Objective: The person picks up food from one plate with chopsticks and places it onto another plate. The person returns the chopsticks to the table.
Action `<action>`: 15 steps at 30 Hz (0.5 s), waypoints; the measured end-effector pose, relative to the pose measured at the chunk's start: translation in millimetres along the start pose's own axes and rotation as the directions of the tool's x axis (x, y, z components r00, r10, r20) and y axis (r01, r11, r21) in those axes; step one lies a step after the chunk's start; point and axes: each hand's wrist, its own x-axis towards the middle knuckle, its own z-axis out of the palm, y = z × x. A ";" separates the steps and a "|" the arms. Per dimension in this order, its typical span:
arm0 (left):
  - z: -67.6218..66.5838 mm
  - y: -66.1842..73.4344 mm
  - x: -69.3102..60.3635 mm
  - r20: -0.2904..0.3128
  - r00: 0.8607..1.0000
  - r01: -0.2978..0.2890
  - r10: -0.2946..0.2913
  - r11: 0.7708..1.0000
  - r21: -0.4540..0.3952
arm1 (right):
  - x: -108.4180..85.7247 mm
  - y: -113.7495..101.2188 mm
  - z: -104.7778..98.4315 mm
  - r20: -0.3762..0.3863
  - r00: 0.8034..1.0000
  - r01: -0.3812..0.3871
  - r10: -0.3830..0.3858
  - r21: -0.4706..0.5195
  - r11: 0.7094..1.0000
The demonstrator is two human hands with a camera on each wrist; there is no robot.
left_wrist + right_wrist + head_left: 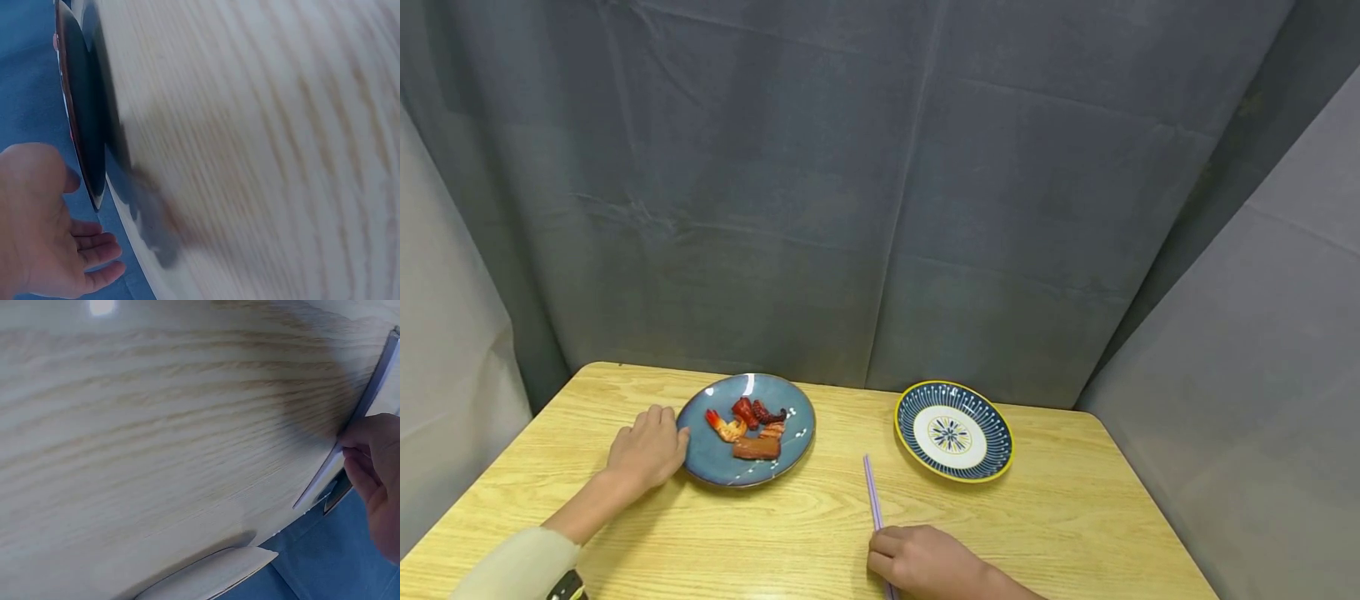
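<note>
Chopsticks (872,492): pale purple, slim and straight, lying side by side at the near side of the worktop (820,533), nearer than both plates and between them from left to right; the tips point to the far side, slightly left.
Blue plate (715,458): round, glossy slate-blue, with a thin dark rim and small white blossom marks on its right and near parts; it sits at the far left.
Patterned plate (951,442): round, yellow-rimmed, with a dark blue band of fine pale strokes, a white centre and a starburst; it sits far and to the right.
Food: an orange shrimp (726,427) at left, a red chunk (745,412) and a dark red curled piece (767,413) on the far side, a streaky reddish strip (772,430) at right, and a flat brown block (756,448) nearest.
Count: two chopsticks, two plates, five pieces of food, all five on the blue plate.
Right hand (928,558): fingers drawn together, pinching the chopsticks.
Left hand (647,446): at the left rim of the blue plate, fingers loosely bent, thumb beside the rim; whether it touches cannot be told.
Sleeve (520,567): pale cream, on the left arm.
Backdrop: a dark grey curtain (760,183) behind the far edge.
</note>
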 end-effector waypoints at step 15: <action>9.3 -4.9 0.7 0.040 0.999 0.005 -0.005 1.000 0.004 | 2.4 7.5 -6.3 0.069 0.985 0.172 -0.160 -0.221 0.960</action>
